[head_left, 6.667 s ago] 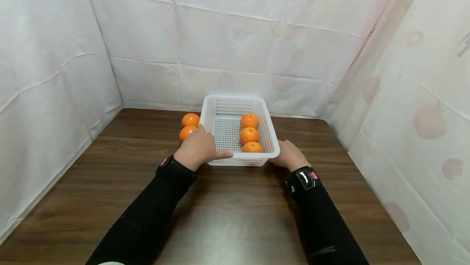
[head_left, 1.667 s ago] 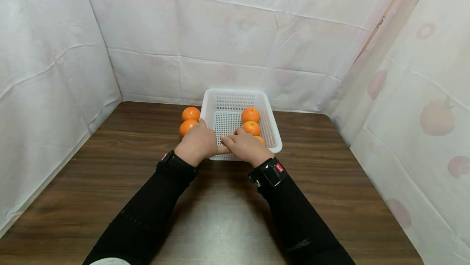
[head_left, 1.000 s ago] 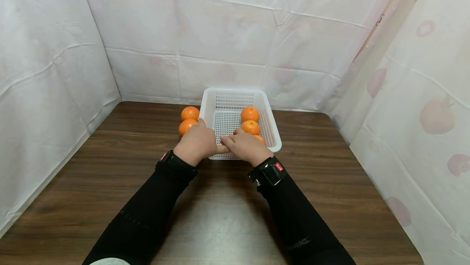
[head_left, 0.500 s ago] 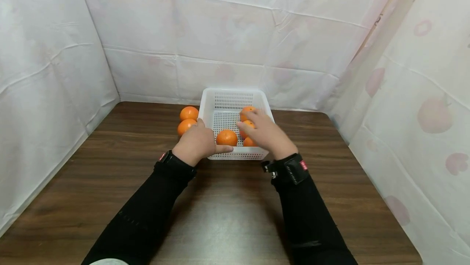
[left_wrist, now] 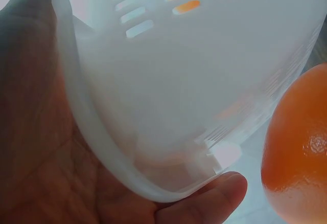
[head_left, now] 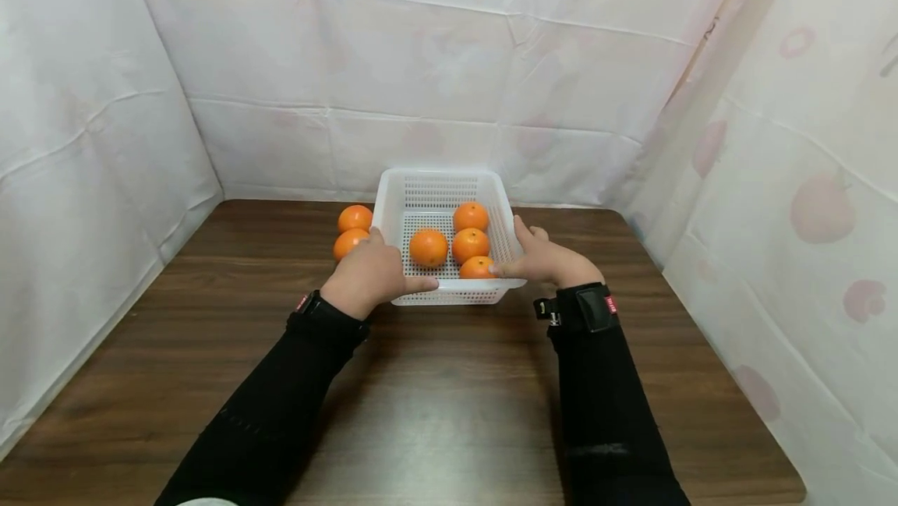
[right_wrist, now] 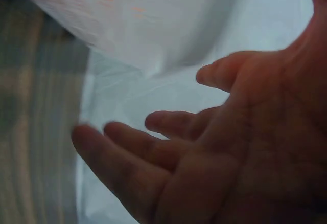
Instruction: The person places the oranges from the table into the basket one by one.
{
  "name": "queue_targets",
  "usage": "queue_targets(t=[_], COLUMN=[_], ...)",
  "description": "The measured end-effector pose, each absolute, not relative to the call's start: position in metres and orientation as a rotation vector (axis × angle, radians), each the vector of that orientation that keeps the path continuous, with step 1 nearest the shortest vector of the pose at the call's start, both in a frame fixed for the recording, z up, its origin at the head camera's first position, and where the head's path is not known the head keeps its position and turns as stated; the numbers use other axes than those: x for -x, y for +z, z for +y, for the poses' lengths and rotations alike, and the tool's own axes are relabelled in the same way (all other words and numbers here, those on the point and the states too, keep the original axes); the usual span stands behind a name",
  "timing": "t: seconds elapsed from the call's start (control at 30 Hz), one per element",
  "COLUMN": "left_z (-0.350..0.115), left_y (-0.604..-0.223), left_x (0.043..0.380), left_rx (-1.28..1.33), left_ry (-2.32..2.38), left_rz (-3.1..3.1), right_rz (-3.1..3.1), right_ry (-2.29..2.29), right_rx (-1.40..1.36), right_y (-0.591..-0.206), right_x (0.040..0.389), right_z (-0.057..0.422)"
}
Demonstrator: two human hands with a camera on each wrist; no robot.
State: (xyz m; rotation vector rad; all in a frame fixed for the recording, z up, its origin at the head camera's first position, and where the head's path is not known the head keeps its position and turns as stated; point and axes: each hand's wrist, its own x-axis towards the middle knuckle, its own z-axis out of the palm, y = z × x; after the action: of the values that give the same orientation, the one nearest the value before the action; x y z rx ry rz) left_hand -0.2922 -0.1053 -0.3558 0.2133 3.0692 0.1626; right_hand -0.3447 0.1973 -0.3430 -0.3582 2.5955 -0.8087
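A white perforated plastic basket point(head_left: 438, 178) stands at the back of the table. My left hand point(head_left: 366, 276) grips its front left corner, thumb along the front rim and index finger up the left rim. In the basket, three oranges form a row along the right, with the middle orange point(head_left: 471, 245) between a far and a near one. A single orange point(head_left: 428, 247) lies left of that row. Fingers spread, my right hand point(head_left: 547, 258) is by the front right corner; the right wrist view shows its palm point(right_wrist: 255, 147) facing the basket point(right_wrist: 148, 24) with nothing in it.
Two more oranges sit on the brown wooden table point(head_left: 449, 381) just left of the basket, the farther orange point(head_left: 355, 218) behind the nearer one point(head_left: 348, 242). White cloth walls point(head_left: 421, 61) enclose the back and both sides.
My right hand has left the basket's inside, uncovering a fourth orange, and moved right to the outer corner. That orange has shifted slightly toward the back. My left hand keeps its grip.
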Motion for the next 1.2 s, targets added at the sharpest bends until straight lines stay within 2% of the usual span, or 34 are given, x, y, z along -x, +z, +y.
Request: queue_targets(t=[0.23,0.7,1.2], left_z=[-0.104,-0.105,-0.095], left_y=[-0.354,-0.355,-0.361], left_x=[0.291,0.292,0.291], left_rx=[-0.216,-0.223,-0.286], left_ry=[0.173,0.144,0.133], left_rz=[3.06,3.064,3.074], right_rz=[2.467,2.278,2.263], right_ry=[-0.79,-1.051,-1.089], right_rx=[0.466,0.427,0.418], right_y=[-0.355,-0.365,-0.376], right_x=[0.353,0.355,0.345], right_z=[0.201,0.204,0.224])
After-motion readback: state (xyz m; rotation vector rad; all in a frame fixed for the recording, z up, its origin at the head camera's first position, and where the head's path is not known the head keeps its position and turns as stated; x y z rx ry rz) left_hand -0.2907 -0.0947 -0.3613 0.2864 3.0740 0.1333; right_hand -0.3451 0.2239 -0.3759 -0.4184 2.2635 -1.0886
